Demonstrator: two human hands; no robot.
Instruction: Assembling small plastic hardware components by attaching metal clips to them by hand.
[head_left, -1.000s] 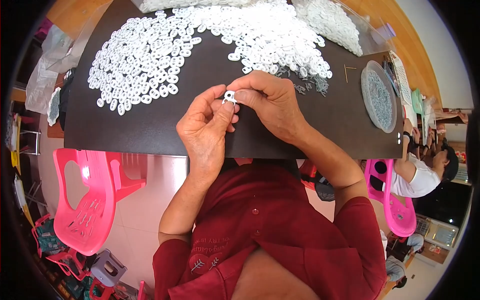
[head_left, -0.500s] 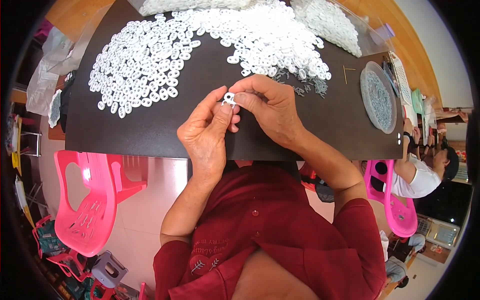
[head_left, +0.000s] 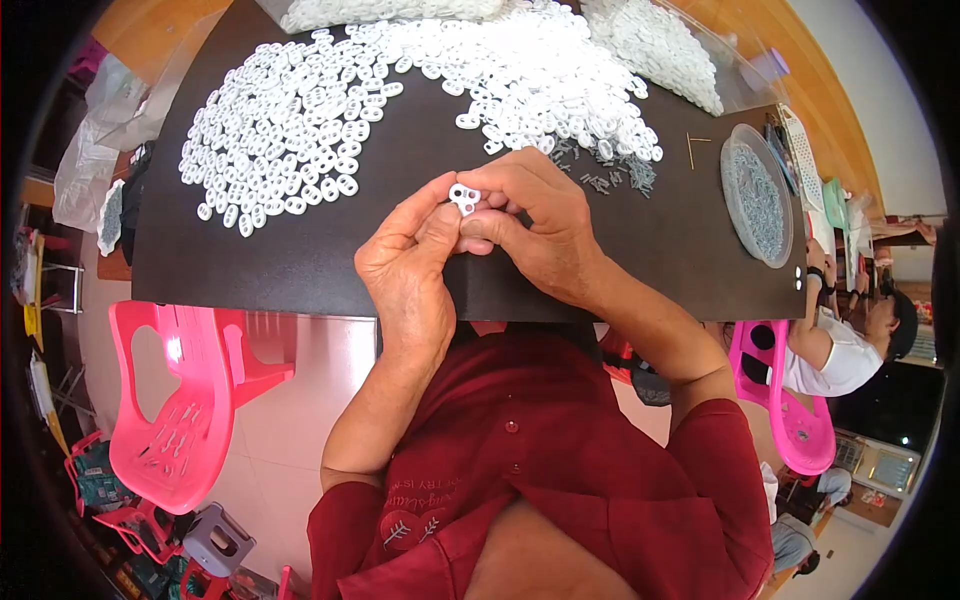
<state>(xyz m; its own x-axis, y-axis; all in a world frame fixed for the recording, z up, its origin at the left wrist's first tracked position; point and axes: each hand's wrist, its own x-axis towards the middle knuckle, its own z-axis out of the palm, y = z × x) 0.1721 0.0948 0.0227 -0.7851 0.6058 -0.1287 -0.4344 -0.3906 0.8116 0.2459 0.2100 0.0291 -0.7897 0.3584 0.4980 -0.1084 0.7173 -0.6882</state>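
Between my two hands, above the near part of the dark table (head_left: 290, 272), is a small white plastic piece with round holes (head_left: 463, 196). My left hand (head_left: 412, 255) pinches it between thumb and fingers. From the other side my right hand (head_left: 540, 222) grips the same piece, its thumb below and its fingers curled behind. Whether it is one part or several joined cannot be made out. Loose white oval pieces with holes (head_left: 275, 150) lie spread beyond my left hand. A larger heap of white pieces (head_left: 545, 75) lies farther off. Small grey pins (head_left: 632, 175) are scattered beyond my right hand.
A round clear tub of grey pins (head_left: 735, 200) stands at the right. Two thin brass-coloured sticks (head_left: 690, 150) lie near it. Clear containers of white pieces (head_left: 660, 50) line the far side. A pink chair (head_left: 180, 420) is at left; a co-worker (head_left: 835, 350) sits at right.
The white piece has turned in my fingers and shows more of its holes. My right thumb has shifted down, below the piece. The heaps look the same.
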